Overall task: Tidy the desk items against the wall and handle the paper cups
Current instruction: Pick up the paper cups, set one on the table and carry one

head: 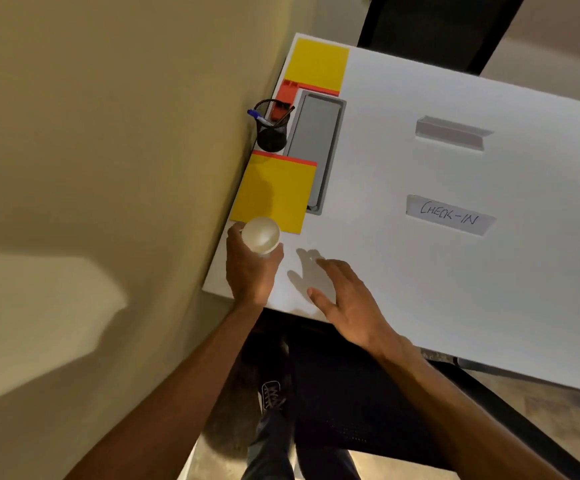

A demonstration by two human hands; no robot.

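Observation:
My left hand (pixel 248 268) grips a white paper cup (pixel 260 234) at the near left corner of the white desk (pixel 403 265), close to the wall. The cup's open mouth faces the camera. My right hand (pixel 347 299) hovers just right of it, fingers spread, holding nothing. Along the wall edge lie a yellow folder with a red edge (pixel 276 192), a black mesh pen holder (pixel 272 128) with a blue pen, a red item (pixel 287 95) and a second yellow folder (pixel 318 64).
A grey recessed cable tray (pixel 316 143) sits beside the folders. Two folded paper signs stand on the desk, one blank (pixel 453 133), one reading CHECK-IN (pixel 449 214). The beige wall (pixel 108 168) borders the desk's left side. A dark chair (pixel 344 393) is under the near edge.

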